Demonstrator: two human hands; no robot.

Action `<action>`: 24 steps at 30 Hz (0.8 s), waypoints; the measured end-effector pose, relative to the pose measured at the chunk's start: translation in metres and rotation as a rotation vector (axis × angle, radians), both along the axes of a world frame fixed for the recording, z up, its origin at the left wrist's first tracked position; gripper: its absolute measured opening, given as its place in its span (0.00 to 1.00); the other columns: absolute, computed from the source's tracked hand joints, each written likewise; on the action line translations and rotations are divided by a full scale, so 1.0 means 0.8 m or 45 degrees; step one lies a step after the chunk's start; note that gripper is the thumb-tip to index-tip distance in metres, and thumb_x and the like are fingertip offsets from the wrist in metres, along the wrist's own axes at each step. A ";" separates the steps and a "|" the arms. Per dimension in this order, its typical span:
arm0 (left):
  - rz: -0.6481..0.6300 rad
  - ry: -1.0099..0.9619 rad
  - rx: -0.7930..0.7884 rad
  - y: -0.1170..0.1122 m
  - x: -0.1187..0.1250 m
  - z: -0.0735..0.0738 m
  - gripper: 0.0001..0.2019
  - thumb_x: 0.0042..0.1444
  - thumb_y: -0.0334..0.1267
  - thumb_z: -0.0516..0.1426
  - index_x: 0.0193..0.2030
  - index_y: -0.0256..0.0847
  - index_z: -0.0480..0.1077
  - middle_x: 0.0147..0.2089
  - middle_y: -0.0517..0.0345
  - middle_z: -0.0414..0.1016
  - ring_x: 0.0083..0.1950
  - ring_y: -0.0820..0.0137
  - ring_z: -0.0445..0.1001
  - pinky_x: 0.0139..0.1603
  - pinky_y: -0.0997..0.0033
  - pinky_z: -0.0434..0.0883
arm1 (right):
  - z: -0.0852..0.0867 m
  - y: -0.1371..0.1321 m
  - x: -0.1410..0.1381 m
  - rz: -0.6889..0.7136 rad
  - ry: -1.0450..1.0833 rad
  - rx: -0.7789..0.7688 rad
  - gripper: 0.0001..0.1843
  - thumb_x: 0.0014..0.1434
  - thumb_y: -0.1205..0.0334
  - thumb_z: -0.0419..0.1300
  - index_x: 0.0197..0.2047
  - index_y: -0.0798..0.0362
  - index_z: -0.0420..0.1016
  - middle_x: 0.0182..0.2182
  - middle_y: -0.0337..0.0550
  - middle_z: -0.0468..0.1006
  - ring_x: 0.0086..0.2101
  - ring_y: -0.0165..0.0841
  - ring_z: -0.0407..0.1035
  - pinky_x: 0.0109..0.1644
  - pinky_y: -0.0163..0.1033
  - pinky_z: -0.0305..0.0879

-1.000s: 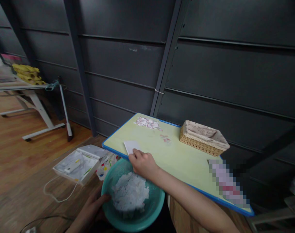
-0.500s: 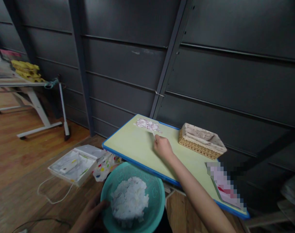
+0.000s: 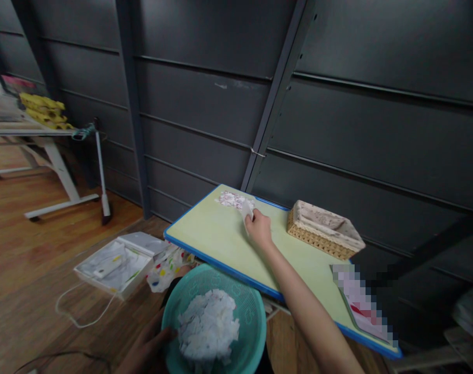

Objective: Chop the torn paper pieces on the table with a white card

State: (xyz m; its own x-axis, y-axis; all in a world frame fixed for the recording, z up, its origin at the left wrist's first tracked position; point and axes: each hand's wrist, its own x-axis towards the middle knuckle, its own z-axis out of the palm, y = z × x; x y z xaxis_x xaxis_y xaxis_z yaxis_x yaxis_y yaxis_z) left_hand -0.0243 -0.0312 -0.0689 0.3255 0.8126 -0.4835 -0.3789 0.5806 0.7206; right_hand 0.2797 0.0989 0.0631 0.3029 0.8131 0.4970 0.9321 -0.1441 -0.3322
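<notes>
While the left hand [image 3: 149,341] down low keeps its fingers hooked on the rim of the teal basin [image 3: 252,307], which is heaped with white paper scraps [image 3: 208,327], the right hand [image 3: 258,228] has left the near edge of the counter [image 3: 208,228], where it was a second ago. Now it's stretched right across, pinching a white card [image 3: 247,209] against the pinkish scrap pile [image 3: 231,199] at the far corner, so I'd say the scraping has moved on to that heap. Wicker basket [image 3: 324,228] beside it hasn't budged.

Right hand [image 3: 258,229] on white card [image 3: 246,210], left hand [image 3: 148,345] gripping teal basin [image 3: 248,322]
</notes>
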 end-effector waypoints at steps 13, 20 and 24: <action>0.096 -0.071 -0.101 0.003 0.007 -0.017 0.48 0.24 0.37 0.73 0.59 0.45 0.65 0.44 0.50 0.84 0.44 0.44 0.79 0.30 0.59 0.79 | 0.006 -0.036 0.040 -0.233 -0.043 0.053 0.11 0.56 0.63 0.50 0.31 0.57 0.72 0.24 0.46 0.73 0.24 0.32 0.62 0.30 0.36 0.47; 0.053 -0.147 -0.125 -0.002 0.010 0.001 0.57 0.26 0.35 0.73 0.66 0.43 0.52 0.42 0.46 0.84 0.35 0.47 0.81 0.18 0.66 0.72 | 0.040 -0.007 0.070 -0.316 0.052 0.260 0.12 0.55 0.58 0.51 0.35 0.55 0.72 0.28 0.46 0.74 0.29 0.36 0.65 0.33 0.36 0.52; 0.050 -0.136 -0.112 -0.005 0.007 0.003 0.56 0.29 0.37 0.72 0.67 0.44 0.51 0.40 0.47 0.84 0.31 0.49 0.81 0.18 0.64 0.72 | 0.033 0.013 0.072 -0.336 0.115 0.242 0.11 0.54 0.59 0.52 0.34 0.56 0.72 0.27 0.47 0.75 0.29 0.37 0.66 0.34 0.36 0.54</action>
